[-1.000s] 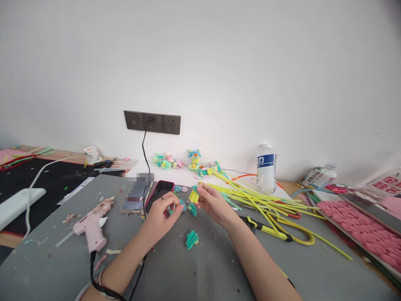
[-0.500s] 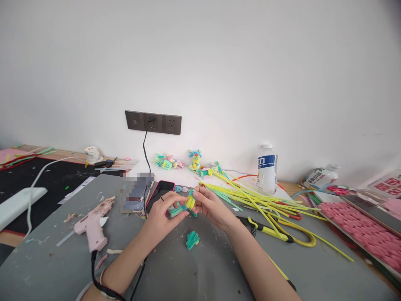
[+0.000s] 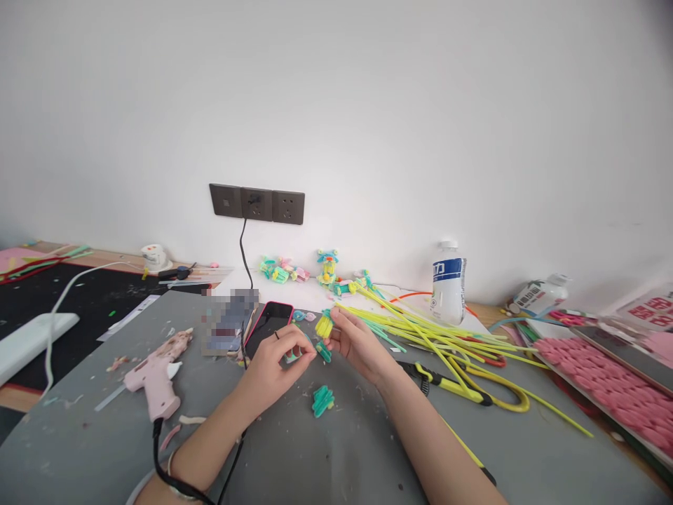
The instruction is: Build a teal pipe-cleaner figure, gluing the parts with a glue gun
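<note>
My right hand (image 3: 360,347) grips a small yellow and teal pipe-cleaner piece (image 3: 324,325), its teal lower end (image 3: 323,352) showing below the fingers. Just to the left, my left hand (image 3: 278,361) is closed, thumb and index fingertip pinched together. Bits of teal show between its fingers, but what it holds is mostly hidden. A gap separates the left fingertips from the yellow part. On the grey mat (image 3: 294,456) below both hands lies a separate teal pipe-cleaner piece (image 3: 322,401) with a touch of yellow.
A pink glue gun (image 3: 155,386) lies at left. Phones (image 3: 270,319) sit behind my left hand. Yellow pipe cleaners (image 3: 436,337) and yellow-black pliers (image 3: 452,386) spread at right, before a white bottle (image 3: 449,284). Finished-looking fuzzy figures (image 3: 328,268) stand along the wall.
My hands have moved slightly apart, having been together around the piece. The yellow and teal piece stays with my right hand, and the left fingertips have closed into a pinch.
</note>
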{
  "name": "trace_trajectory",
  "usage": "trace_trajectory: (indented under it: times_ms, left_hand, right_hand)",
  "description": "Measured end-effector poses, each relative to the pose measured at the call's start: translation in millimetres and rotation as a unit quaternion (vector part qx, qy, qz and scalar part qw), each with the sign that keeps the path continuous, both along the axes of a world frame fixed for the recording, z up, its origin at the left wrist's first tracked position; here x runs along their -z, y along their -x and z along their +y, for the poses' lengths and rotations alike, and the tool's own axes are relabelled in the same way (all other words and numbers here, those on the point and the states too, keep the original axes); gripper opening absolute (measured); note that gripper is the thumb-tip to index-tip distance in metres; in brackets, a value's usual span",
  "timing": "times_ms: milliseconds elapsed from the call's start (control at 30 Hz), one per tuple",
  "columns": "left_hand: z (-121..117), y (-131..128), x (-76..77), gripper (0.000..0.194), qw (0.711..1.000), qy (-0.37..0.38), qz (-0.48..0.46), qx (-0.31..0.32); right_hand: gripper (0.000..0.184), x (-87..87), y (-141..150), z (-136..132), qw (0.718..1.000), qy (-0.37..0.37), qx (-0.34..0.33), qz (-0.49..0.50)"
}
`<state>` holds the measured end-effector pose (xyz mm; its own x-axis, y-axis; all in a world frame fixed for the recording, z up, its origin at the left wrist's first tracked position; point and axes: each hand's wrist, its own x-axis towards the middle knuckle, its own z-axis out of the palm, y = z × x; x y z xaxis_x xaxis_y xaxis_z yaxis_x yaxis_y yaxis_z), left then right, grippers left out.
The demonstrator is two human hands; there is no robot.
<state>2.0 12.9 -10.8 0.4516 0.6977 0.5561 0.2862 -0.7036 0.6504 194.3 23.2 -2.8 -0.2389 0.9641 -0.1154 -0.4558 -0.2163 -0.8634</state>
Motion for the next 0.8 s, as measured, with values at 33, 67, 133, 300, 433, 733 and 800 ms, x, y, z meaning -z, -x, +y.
trace_trajectory:
  times_ms: [33,67,133,300,433,733,800]
  left_hand:
    - [0,0,-0.1,0.015,1.0,0.001,0.001,0.004]
    - [0,0,0.0,0.015,1.0,0.001,0.002,0.001]
    - [0,0,0.6,0.019,1.0,0.001,0.01,-0.017]
    - [1,1,2.9,0.034,0.998,-0.011,0.029,-0.057]
    - [1,1,1.6,0.02,0.998,0.005,0.011,-0.061]
    - [2,3,0.4,0.006,0.994,-0.062,-0.061,-0.073]
    - [3,3,1.3,0.008,0.992,-0.078,-0.066,-0.08]
  right_hand:
    - [0.045,0.3,-1,1,1.0,-0.002,0.015,0.007]
    - [0.044,0.7,-2,2,1.0,-0.004,0.029,0.012]
    - [0.041,1.3,-4,3,0.999,-0.009,0.044,0.018]
    - [0.039,0.1,-4,2,0.999,-0.017,0.028,0.013]
    - [0.04,-2.1,0,-2,1.0,-0.024,-0.009,-0.008]
    - [0.042,-4.8,12,-9,0.997,-0.018,-0.068,-0.014]
    - [0.041,-4.7,13,-11,0.997,-0.023,-0.068,-0.012]
